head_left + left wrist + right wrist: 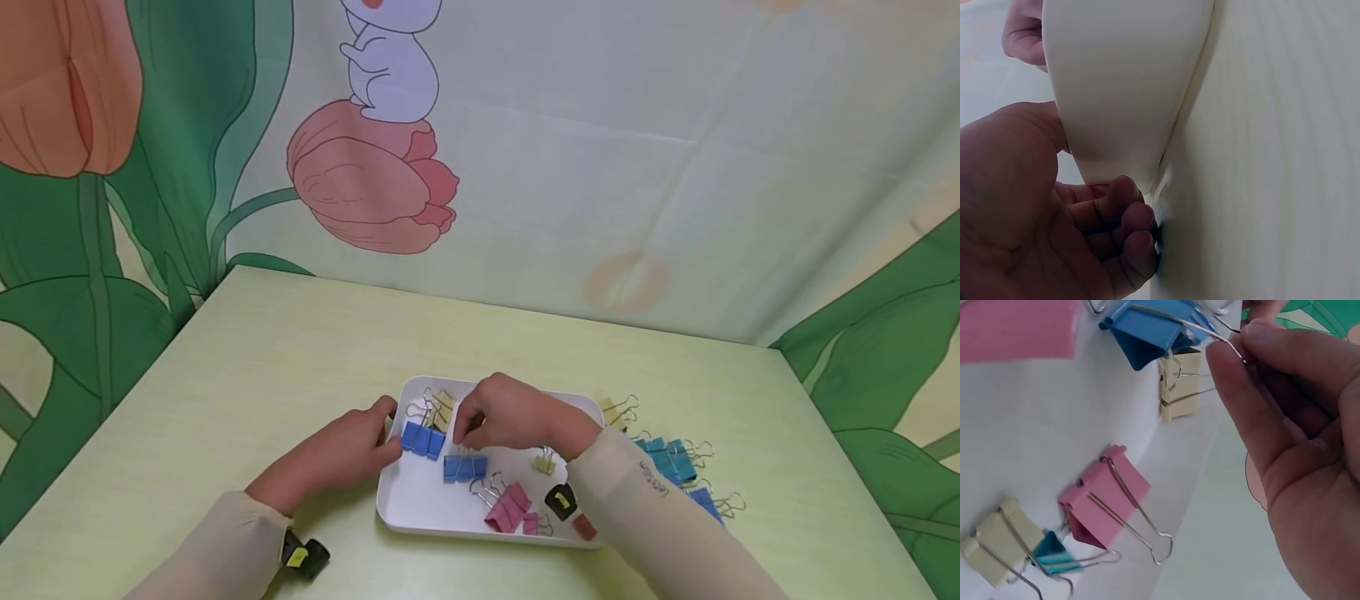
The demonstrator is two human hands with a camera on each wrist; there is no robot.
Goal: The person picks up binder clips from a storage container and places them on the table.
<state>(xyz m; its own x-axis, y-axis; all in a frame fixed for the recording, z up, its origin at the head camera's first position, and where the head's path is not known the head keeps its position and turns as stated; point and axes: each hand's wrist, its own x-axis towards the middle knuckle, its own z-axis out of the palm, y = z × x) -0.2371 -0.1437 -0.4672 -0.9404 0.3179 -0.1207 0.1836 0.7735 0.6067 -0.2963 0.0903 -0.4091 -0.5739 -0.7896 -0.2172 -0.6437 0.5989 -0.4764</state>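
Observation:
A white tray [420, 504] rests on the table with binder clips inside. At its left side my left hand [348, 446] grips the wall, thumb over the rim and fingers curled round the outside corner [1113, 172]. Over the tray, my right hand [506, 414] pinches a wire handle of a blue binder clip [465, 468] between thumb and fingertips; the blue body [1147, 331] hangs free of the fingers. Just left of it lie another blue clip [423, 440] and a yellow clip [444, 408]. A pink clip [508, 508] sits nearer the front.
Small yellow [544, 464] and pink [532, 524] clips lie in the tray, with a red one [584, 526] at its front right. Right of the tray are yellow [612, 412], teal [678, 458] and blue [706, 503] clips, partly behind my right sleeve. A printed curtain [562, 183] hangs behind the table.

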